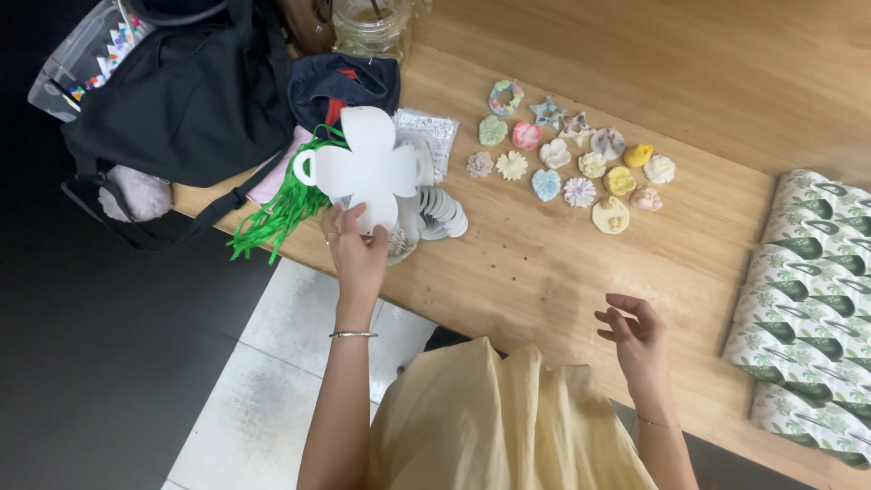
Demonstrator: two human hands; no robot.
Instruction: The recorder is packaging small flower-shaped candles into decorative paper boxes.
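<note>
Head view: left hand pinches white flower-shaped cutout upright above its fingers; right hand empty, loosely curled, well apart. Risk: thin cutout could bend or slip from that low pinch.

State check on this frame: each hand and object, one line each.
left hand: shut on white paper cutout, held up
white paper cutout: lifted, flat face to camera
right hand: open, empty, above the table
clay shapes: lying flat, grouped on table
black bag: slumped at table edge
glass jar: upright
tissue packs: stacked in rows, wrapped
</note>
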